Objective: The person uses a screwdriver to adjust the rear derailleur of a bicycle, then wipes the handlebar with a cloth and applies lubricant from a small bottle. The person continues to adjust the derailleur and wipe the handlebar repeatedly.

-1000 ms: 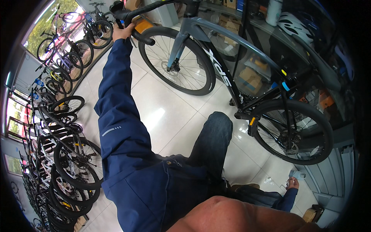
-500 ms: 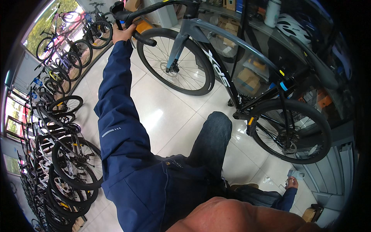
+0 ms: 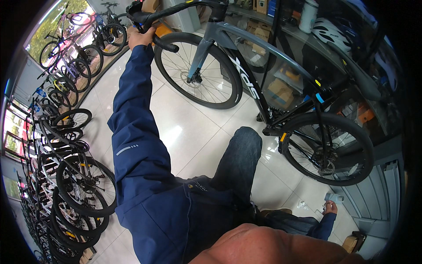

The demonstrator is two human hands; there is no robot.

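A dark grey and black road bike (image 3: 251, 79) stands across the upper right, its front wheel (image 3: 198, 70) turned toward the left side. My left arm is stretched out, and my left hand (image 3: 141, 38) is closed round the black drop handlebar (image 3: 151, 22) beside its brake lever. Far off at the lower right, my right hand (image 3: 330, 207) is low near the floor with its fingers pinched together. A small translucent bluish container (image 3: 336, 198) is right at those fingertips; whether they grip it or something smaller, I cannot make out. My bent knee (image 3: 241, 149) is beside the bike.
Rows of parked bikes (image 3: 83, 185) line the left side. Behind the road bike is a glass display case (image 3: 285, 83) with boxes, a white helmet (image 3: 332, 33) and a white bottle (image 3: 308, 16). Grey panels (image 3: 373, 198) stand at the right. Small clear scraps (image 3: 302, 205) lie on the tiles.
The whole view has shifted very slightly to the left. My left hand keeps its hold on the handlebar, and my right hand stays by the translucent container.
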